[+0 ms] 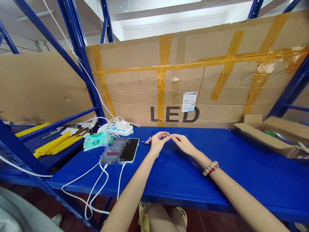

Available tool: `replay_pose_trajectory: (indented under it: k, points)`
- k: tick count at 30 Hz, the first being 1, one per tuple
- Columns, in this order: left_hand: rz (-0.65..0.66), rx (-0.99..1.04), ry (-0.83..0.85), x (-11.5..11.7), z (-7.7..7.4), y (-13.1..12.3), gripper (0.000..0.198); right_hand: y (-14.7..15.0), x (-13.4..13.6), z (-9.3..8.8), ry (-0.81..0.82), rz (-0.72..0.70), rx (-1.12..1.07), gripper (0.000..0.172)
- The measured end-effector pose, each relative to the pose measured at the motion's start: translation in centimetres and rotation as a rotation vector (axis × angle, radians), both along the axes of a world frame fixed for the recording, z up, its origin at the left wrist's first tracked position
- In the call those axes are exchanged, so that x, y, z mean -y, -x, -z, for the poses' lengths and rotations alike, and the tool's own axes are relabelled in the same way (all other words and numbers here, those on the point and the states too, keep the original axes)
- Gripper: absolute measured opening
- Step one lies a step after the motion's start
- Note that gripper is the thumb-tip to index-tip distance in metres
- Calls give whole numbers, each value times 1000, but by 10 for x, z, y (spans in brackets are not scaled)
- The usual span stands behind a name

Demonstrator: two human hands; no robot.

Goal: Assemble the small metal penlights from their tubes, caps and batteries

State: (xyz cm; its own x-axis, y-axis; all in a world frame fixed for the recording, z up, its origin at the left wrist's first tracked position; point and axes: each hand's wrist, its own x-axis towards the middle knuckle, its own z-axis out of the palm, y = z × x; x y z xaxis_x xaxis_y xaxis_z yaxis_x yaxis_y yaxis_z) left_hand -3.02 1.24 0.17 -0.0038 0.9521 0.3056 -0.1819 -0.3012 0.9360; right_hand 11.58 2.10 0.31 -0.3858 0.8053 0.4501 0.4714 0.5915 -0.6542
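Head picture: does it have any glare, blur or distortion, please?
Head view: glare whitens the orange tape at right; a pixelated patch covers the area beside the phone. Same head view: blue posts lean outward, perhaps from a wide lens; anything between left hand and right hand is too small to tell.

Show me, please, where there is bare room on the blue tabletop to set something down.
The widest free patch of the blue tabletop lies between the right hand and the open cardboard box; another lies between the forearms. The left end is crowded with the phone, green pack and power strip.
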Motion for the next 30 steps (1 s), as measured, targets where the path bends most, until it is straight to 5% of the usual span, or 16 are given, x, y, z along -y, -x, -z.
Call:
replay_pose_trajectory:
  k: [14, 30]
  points:
    - [-31, 206, 254, -14, -3, 17, 42, -4, -9, 6, -20, 1, 69, 37]
    - [-32, 74, 172, -17, 4, 12, 42, -8, -2, -1, -65, 37, 343, 37]
